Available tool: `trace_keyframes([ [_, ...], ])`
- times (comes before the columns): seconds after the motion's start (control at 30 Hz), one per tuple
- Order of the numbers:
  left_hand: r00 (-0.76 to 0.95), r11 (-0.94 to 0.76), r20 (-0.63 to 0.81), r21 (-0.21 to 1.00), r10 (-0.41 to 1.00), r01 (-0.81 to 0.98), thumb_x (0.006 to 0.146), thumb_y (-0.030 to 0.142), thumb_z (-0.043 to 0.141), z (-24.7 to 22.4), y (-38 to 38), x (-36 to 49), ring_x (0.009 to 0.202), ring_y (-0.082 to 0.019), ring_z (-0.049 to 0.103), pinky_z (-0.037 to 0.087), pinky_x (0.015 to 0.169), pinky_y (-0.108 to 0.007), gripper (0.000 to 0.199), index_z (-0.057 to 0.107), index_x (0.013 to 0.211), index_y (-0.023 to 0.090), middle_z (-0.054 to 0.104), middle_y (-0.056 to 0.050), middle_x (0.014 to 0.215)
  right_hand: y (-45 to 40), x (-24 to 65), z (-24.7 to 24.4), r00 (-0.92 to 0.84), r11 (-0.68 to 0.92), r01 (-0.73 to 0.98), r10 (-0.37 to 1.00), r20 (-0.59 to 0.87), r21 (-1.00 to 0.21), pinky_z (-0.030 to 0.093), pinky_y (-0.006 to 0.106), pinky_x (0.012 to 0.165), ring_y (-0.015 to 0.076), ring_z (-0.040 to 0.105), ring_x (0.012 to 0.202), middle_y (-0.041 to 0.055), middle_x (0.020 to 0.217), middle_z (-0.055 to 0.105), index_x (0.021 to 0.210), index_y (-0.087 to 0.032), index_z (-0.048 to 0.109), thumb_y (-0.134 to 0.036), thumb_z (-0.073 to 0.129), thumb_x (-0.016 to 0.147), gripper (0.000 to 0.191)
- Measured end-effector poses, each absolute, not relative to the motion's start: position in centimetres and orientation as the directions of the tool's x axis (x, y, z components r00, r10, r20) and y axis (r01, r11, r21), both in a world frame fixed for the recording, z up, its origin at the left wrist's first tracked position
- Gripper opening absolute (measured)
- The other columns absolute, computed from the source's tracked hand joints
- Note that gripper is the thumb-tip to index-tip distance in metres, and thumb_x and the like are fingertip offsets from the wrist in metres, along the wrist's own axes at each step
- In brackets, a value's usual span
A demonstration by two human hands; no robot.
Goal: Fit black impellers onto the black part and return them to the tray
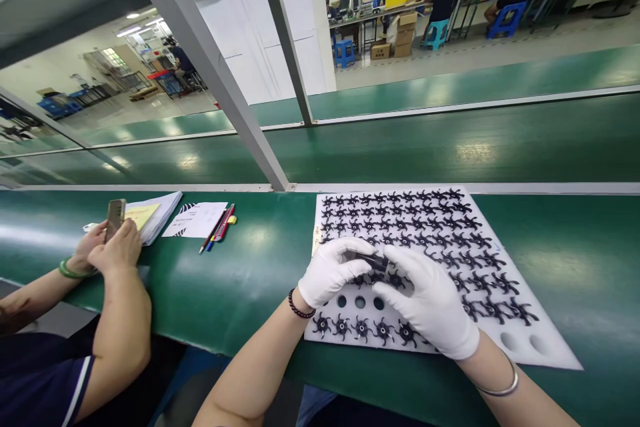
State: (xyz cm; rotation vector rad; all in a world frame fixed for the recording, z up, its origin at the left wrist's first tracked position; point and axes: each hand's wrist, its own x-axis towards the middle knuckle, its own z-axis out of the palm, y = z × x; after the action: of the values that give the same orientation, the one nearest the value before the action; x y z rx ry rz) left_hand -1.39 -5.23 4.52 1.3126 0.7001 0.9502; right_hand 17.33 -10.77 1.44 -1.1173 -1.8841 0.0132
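My worry: the left hand (330, 271) is pinching a black piece (375, 261), the right hand (435, 300) curling half-open beside it, and a slipping grip could be knocking bladed wheels (383, 330).

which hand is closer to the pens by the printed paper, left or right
Left. The left hand is over the left part of the white tray, right of the pens; the right hand is farther right, beyond it.
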Motion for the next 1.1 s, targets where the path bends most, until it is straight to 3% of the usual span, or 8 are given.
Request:
trace_keyframes([
  [0.1,0.472,-0.039,0.136,0.977,0.871,-0.209,0.070,0.019,0.080,4.4,-5.3,-1.4,0.096,-0.019,0.068,0.057,0.088,-0.032,0.023,0.074,0.093,0.018,0.073,-0.007,0.100,-10.8,17.4,1.2,-0.139,0.530,0.685,0.768,0.625,-0.500,0.060,0.043,0.082,0.0279,0.066,0.101,0.0134,0.115,0.066,0.133,-0.019,0.050,-0.051,0.054,0.098,0.048],
  [0.2,0.499,0.030,0.093,0.972,0.862,-0.233,0.070,0.017,0.080,4.2,-5.4,-1.4,0.099,-0.018,0.067,0.056,0.090,-0.033,0.037,0.072,0.105,0.021,0.072,-0.006,0.104,-11.0,17.4,1.0,-0.149,0.544,0.650,0.776,0.613,-0.530,0.060,0.041,0.083,0.0255,0.066,0.099,0.0096,0.112,0.068,0.128,-0.022,0.054,-0.037,0.054,0.100,0.032],
  [0.3,0.522,0.143,0.000,0.962,0.853,-0.233,0.066,0.019,0.083,4.0,-5.5,-1.3,0.096,-0.018,0.067,0.057,0.085,-0.033,0.049,0.070,0.113,0.022,0.071,-0.007,0.105,-11.0,17.4,1.1,-0.150,0.595,0.644,0.715,0.683,-0.481,0.059,0.041,0.083,0.0249,0.065,0.100,0.0095,0.111,0.067,0.130,-0.022,0.054,-0.022,0.055,0.098,0.032],
  [0.5,0.519,0.088,-0.009,0.988,0.855,-0.127,0.064,0.019,0.084,4.3,-5.8,-1.0,0.099,-0.021,0.068,0.056,0.092,-0.036,0.044,0.071,0.106,0.017,0.073,-0.009,0.105,-10.9,17.4,1.7,-0.182,0.661,0.652,0.612,0.770,-0.371,0.059,0.039,0.080,0.0230,0.065,0.097,0.0094,0.108,0.067,0.128,-0.022,0.053,-0.006,0.051,0.092,0.040],
  [0.77,0.485,-0.004,0.113,0.975,0.867,-0.221,0.070,0.021,0.080,4.3,-6.2,-1.0,0.098,-0.020,0.070,0.059,0.088,-0.035,0.034,0.072,0.103,0.019,0.074,-0.007,0.102,-11.0,17.0,2.0,-0.119,0.532,0.691,0.752,0.649,-0.490,0.059,0.037,0.074,0.0235,0.069,0.087,0.0079,0.099,0.071,0.116,-0.020,0.059,-0.035,0.056,0.098,0.024],
  [0.87,0.513,-0.022,0.119,0.981,0.850,-0.192,0.070,0.023,0.080,4.2,-6.1,-1.3,0.095,-0.021,0.070,0.060,0.084,-0.035,0.037,0.071,0.106,0.018,0.074,-0.009,0.103,-11.2,17.1,2.6,-0.127,0.485,0.660,0.825,0.551,-0.574,0.058,0.034,0.070,0.0226,0.069,0.082,0.0071,0.094,0.072,0.110,-0.020,0.062,-0.049,0.050,0.099,0.033],
  [1.0,0.551,-0.122,0.199,0.977,0.810,-0.173,0.070,0.020,0.080,4.3,-5.9,-1.4,0.098,-0.020,0.070,0.058,0.092,-0.034,0.034,0.073,0.103,0.018,0.075,-0.008,0.101,-11.4,17.4,3.2,-0.237,0.416,0.602,0.908,0.345,-0.682,0.055,0.032,0.056,0.0208,0.066,0.066,0.0049,0.079,0.069,0.095,-0.020,0.065,-0.060,0.035,0.101,0.050],
  [1.1,0.517,-0.086,0.167,0.981,0.840,-0.176,0.070,0.020,0.080,4.5,-6.0,-1.2,0.097,-0.020,0.070,0.058,0.090,-0.033,0.032,0.072,0.102,0.019,0.074,-0.008,0.105,-11.3,17.4,2.9,-0.222,0.409,0.583,0.911,0.347,-0.702,0.058,0.035,0.064,0.0229,0.068,0.078,0.0078,0.092,0.070,0.110,-0.020,0.063,-0.060,0.035,0.101,0.050],
])
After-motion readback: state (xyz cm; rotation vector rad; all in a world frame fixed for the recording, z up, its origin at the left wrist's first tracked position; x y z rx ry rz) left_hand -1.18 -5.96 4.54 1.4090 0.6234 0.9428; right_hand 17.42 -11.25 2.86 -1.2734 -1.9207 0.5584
